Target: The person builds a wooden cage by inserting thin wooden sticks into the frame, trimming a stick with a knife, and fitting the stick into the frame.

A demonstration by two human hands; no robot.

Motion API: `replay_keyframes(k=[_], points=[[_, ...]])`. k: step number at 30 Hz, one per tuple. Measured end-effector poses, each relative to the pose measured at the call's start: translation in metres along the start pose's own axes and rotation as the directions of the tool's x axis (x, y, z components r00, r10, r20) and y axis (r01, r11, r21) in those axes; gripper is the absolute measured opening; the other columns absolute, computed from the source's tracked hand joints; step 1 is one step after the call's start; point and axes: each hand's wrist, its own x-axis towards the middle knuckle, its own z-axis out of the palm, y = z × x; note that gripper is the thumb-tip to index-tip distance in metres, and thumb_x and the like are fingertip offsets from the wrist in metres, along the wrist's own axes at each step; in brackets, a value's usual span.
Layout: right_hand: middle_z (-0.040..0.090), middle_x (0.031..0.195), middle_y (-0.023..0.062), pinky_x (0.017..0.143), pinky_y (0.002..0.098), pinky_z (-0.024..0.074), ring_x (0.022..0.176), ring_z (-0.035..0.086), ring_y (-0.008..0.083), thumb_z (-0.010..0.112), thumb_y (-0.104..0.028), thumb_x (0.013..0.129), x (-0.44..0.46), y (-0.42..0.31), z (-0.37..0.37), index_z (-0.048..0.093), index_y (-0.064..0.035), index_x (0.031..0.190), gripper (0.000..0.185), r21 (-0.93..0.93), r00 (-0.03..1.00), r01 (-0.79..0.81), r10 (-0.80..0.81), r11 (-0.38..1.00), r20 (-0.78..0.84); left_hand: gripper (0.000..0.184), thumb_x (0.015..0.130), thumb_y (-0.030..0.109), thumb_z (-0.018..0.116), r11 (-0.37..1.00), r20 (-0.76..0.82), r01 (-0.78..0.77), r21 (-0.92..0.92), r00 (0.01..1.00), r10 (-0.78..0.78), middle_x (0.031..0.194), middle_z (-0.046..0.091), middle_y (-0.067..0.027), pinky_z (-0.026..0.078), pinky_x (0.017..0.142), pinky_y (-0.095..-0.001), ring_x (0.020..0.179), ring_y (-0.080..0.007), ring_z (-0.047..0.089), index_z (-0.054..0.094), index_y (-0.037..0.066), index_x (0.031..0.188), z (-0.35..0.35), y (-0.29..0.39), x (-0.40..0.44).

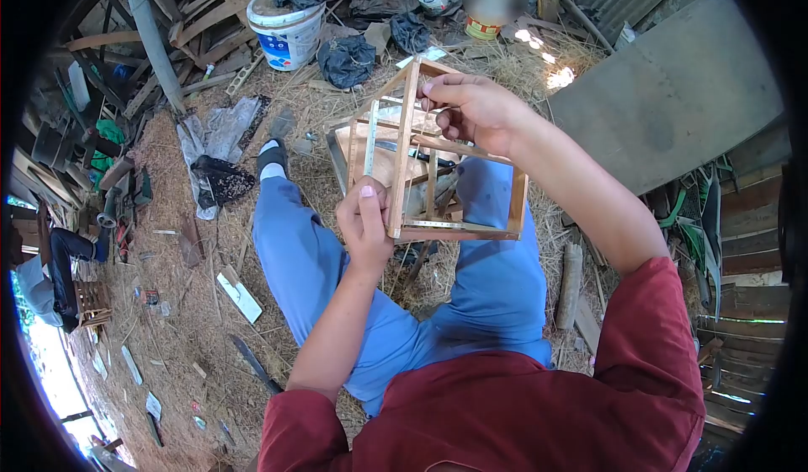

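Observation:
A box-like frame of thin wooden bars (406, 148) stands tilted above my knees. My left hand (366, 219) is closed around its lower left post, thumb pressed on the wood. At the upper bars, my right hand (475, 112) has its thumb and fingers pinched together inside the frame; what they hold, if anything, is too small to make out. Pale strips with small marks line the frame, one upright (370, 139) by my left hand. Behind the bars lies a knife (421, 154) with a dark handle, over a wooden surface partly hidden by the frame.
A white bucket (286, 34) and black plastic bags (347, 61) stand ahead among scrap wood. A large grey board (669, 93) leans at right. Another long blade (255, 362) lies on the straw-strewn ground at left. Farther left, a person's dark-trousered leg (63, 270) shows.

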Motion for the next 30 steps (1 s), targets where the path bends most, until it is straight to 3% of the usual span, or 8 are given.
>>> replay_keyframes(k=[3,5,9,12,14,15,18,30], points=[[0.067,0.092,-0.0039,0.059,0.0248,0.0446,0.07,0.059,0.0066,0.069,-0.019,0.103,0.002,0.0,0.003,0.067,-0.0113,0.109,0.01,0.029,1.0,-0.01,0.01,1.0,-0.01,0.049,0.11,0.046,0.042,0.997,0.113,0.0,0.08,0.994,-0.009,0.069,0.046,0.0004,0.031,0.058,-0.0262,0.064,-0.0066,0.04,0.051,0.005,0.086,-0.005,-0.001,0.004],[0.068,0.091,-0.0038,0.06,0.0246,0.0456,0.07,0.059,0.0068,0.07,-0.019,0.103,0.001,0.0,0.006,0.068,-0.0121,0.108,0.009,0.047,0.999,-0.023,0.025,0.999,-0.039,0.055,0.108,0.059,0.046,0.997,0.201,0.077,-0.001,0.977,-0.075,0.078,0.051,-0.0007,0.034,0.062,-0.0258,0.068,-0.0069,0.043,0.051,0.004,0.106,-0.009,-0.009,0.006],[0.069,0.09,-0.0036,0.061,0.0249,0.0471,0.071,0.059,0.007,0.071,-0.019,0.102,0.005,0.001,0.005,0.069,-0.0125,0.107,0.008,0.081,0.998,-0.043,0.046,0.996,-0.03,0.065,0.104,0.067,0.048,0.991,0.241,0.05,-0.125,0.97,-0.019,0.087,0.054,-0.0012,0.038,0.065,-0.0238,0.073,-0.0071,0.046,0.045,0.005,0.123,0.005,0.005,0.014],[0.07,0.09,-0.0031,0.061,0.0251,0.0477,0.071,0.06,0.0075,0.073,-0.021,0.101,0.01,0.003,0.003,0.071,-0.0124,0.105,0.01,0.097,0.998,-0.046,0.043,0.994,0.041,0.055,0.106,0.055,0.054,0.973,0.416,0.162,-0.164,0.906,-0.081,0.092,0.053,-0.0012,0.04,0.069,-0.0227,0.077,-0.0072,0.048,0.045,0.005,0.128,-0.004,0.006,0.022],[0.07,0.091,-0.0025,0.06,0.0253,0.0476,0.071,0.06,0.0083,0.074,-0.022,0.101,0.011,0.006,0.007,0.072,-0.0123,0.104,0.011,0.06,0.995,-0.081,0.077,0.995,0.066,0.038,0.107,0.036,0.058,0.931,0.456,0.359,-0.071,0.842,-0.289,0.089,0.053,-0.001,0.041,0.068,-0.0232,0.074,-0.0077,0.047,0.045,0.005,0.128,-0.007,0.009,0.025],[0.071,0.092,-0.0011,0.06,0.0254,0.0484,0.071,0.061,0.0089,0.074,-0.022,0.101,0.01,0.006,0.011,0.072,-0.0117,0.105,0.011,0.063,0.995,-0.083,0.08,0.995,0.055,0.027,0.106,0.019,0.056,0.928,0.44,0.364,-0.083,0.849,-0.294,0.087,0.051,-0.0008,0.041,0.064,-0.025,0.07,-0.0077,0.045,0.044,0.007,0.127,-0.004,0.016,0.025],[0.072,0.093,0.0006,0.062,0.0262,0.0513,0.072,0.063,0.0094,0.073,-0.021,0.101,0.015,0.008,0.013,0.072,-0.0106,0.105,0.012,0.066,0.996,-0.068,0.064,0.995,0.061,0.029,0.105,0.016,0.055,0.831,0.444,0.542,-0.127,0.78,-0.441,0.085,0.047,-0.0003,0.04,0.059,-0.0257,0.067,-0.0077,0.042,0.042,0.007,0.129,-0.001,0.032,0.025],[0.071,0.092,0.003,0.065,0.0268,0.0568,0.073,0.067,0.0103,0.07,-0.016,0.102,0.014,0.008,0.012,0.07,-0.0068,0.103,0.01,0.1,0.997,-0.067,0.062,0.993,0.045,0.02,0.107,0.015,0.053,0.901,0.474,0.433,-0.01,0.796,-0.377,0.084,0.049,0.0007,0.04,0.054,-0.0241,0.064,-0.0045,0.046,0.043,0.005,0.12,0.002,0.032,0.025]])
